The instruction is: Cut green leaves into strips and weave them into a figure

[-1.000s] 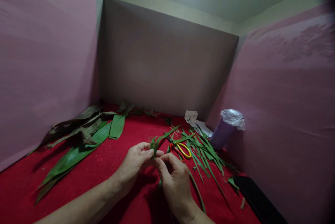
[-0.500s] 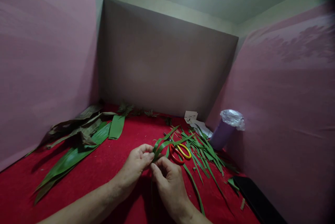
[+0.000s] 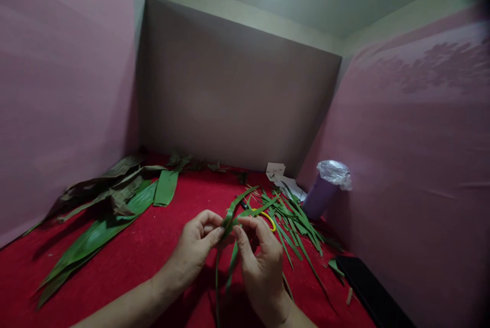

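We hold a green leaf strip (image 3: 228, 217) between both hands, above the red worktop (image 3: 153, 246) and just in front of the scissors (image 3: 270, 219). Compared with a second ago, we have raised the strip off the cloth. It now bends into a small loop between our hands, and two long tails hang down towards us, where before they lay flatter along the cloth. The short ends now point up and to the right, over the pile of cut strips (image 3: 296, 218).

Our left hand (image 3: 199, 240) keeps its place, its fingers (image 3: 215, 234) pinched on the left side of the loop. Our right hand (image 3: 262, 261) has come up and turned, with thumb and forefinger closed on the strip just beside the left pinch. It now covers the red handle of the scissors, so only the yellow ring shows.

We judge that the strip is now carried by the two pinches alone and no longer by the worktop, so the bend keeps its shape only while both grips hold.

The broad leaves (image 3: 95, 236) at the left and the purple cup (image 3: 321, 196) at the right lie as they did.
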A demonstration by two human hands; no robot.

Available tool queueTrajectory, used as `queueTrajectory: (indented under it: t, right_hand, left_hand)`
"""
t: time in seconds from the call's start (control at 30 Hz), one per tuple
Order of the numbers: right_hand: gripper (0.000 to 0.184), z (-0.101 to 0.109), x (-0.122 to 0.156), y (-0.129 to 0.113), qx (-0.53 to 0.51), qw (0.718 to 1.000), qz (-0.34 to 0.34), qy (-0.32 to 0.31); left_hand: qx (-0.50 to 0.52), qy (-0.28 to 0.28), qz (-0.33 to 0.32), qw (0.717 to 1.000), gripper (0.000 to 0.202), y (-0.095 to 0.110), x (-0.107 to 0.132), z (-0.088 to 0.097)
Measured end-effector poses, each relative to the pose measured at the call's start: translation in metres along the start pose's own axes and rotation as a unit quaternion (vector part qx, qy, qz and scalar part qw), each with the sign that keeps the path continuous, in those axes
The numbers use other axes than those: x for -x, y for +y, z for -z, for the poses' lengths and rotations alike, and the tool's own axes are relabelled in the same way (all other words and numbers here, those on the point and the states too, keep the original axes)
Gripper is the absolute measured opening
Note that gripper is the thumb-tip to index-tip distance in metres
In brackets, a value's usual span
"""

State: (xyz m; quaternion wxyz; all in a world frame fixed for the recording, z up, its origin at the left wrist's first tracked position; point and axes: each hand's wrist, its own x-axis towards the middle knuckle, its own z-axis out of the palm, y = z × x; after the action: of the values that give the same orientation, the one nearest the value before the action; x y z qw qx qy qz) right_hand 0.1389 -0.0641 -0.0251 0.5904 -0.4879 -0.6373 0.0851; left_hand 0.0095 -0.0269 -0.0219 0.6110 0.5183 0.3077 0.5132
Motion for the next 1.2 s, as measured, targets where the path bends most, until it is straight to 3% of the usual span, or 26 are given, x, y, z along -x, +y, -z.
queueTrajectory:
  t: [0.17,0.27,0.47,0.57,0.77,1.0,1.2]
  right_hand:
    - [0.019,0.006,-0.006,0.002,0.050,0.995,0.079,0.044]
    - [0.026,0.011,-0.011,0.005,0.047,0.993,0.107,0.009]
    - [0.020,0.019,-0.019,0.007,0.068,0.985,0.149,-0.045]
    - [0.019,0.020,-0.019,0.004,0.090,0.985,0.140,-0.049]
    - [0.008,0.017,-0.016,-0.002,0.122,0.984,0.097,-0.087]
    - [0.008,0.016,-0.017,0.000,0.013,0.995,0.033,-0.091]
    - [0.005,0.017,-0.017,0.002,-0.032,0.996,0.019,-0.082]
  left_hand:
    - [-0.033,-0.033,-0.028,0.998,0.013,-0.001,0.010,-0.005]
    - [-0.068,-0.052,-0.040,0.996,0.009,-0.002,0.012,-0.007]
    - [-0.065,-0.061,-0.014,0.996,0.007,-0.003,0.011,-0.005]
    - [-0.088,-0.055,-0.020,0.994,0.007,-0.003,0.012,-0.005]
    - [-0.204,-0.055,-0.100,0.972,0.009,-0.002,0.015,-0.005]
    - [-0.119,-0.051,-0.065,0.989,0.009,-0.002,0.014,-0.005]
    - [-0.100,-0.056,-0.055,0.992,0.010,-0.002,0.016,-0.006]
